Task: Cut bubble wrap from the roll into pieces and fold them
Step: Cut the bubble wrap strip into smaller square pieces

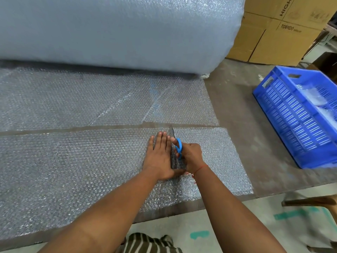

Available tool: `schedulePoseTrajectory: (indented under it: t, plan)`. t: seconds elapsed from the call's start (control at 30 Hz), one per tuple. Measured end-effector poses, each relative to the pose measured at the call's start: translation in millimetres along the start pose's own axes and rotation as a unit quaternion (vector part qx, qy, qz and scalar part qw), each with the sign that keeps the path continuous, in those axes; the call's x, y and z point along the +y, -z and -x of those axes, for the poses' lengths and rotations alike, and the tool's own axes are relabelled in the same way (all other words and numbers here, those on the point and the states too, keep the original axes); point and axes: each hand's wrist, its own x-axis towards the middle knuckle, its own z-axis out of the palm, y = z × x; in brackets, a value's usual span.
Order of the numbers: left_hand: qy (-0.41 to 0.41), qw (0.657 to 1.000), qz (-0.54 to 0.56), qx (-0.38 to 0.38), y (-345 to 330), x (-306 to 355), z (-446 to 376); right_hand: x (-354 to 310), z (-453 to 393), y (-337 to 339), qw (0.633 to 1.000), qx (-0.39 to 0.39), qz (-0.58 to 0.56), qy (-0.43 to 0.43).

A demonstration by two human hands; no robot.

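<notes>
A huge roll of bubble wrap point(118, 31) lies across the back of the table, with a sheet point(91, 99) unrolled from it toward me. In front of it lies a separate cut strip of bubble wrap point(73, 161), a narrow gap between the two. My left hand point(160, 154) presses flat on the strip, fingers straight. Right beside it, my right hand point(191, 156) grips blue-handled scissors point(177, 143), whose blades point away from me along a cut running through the strip, tips close to its far edge.
A blue slatted plastic crate point(291, 121) holding some clear plastic stands at the right of the brown table point(246, 125). Cardboard boxes point(277, 30) stand behind the roll at the back right. The table's near edge runs just below my forearms.
</notes>
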Motion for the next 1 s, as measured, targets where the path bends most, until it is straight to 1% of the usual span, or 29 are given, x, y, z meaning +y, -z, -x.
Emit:
schedulePoseTrajectory:
  t: [0.2, 0.37, 0.53, 0.7, 0.8, 1.0]
  plan:
    - [0.001, 1.0, -0.002, -0.003, -0.6, -0.4, -0.6, -3.6, -0.1, 1.3, 1.0, -0.009, 0.002, -0.012]
    - [0.002, 1.0, 0.003, 0.0, 0.5, 0.1, 0.4, -10.1, -0.8, 0.6, 0.998, -0.002, -0.05, -0.033]
    - [0.003, 1.0, 0.013, -0.004, 1.4, 1.0, 2.7, -17.9, 11.5, 19.7, 0.998, 0.002, -0.057, 0.015]
    - [-0.001, 1.0, 0.02, 0.004, 1.3, 2.2, 5.0, -1.6, 18.9, 70.9, 0.991, 0.07, -0.08, 0.084]
    - [-0.002, 1.0, 0.024, 0.012, 1.7, 2.6, 4.9, 13.4, 21.1, 97.0, 0.986, 0.091, -0.098, 0.102]
    - [-0.007, 1.0, 0.011, 0.021, 3.5, 3.9, 4.7, 22.1, 17.7, 127.1, 0.983, 0.121, -0.077, 0.11]
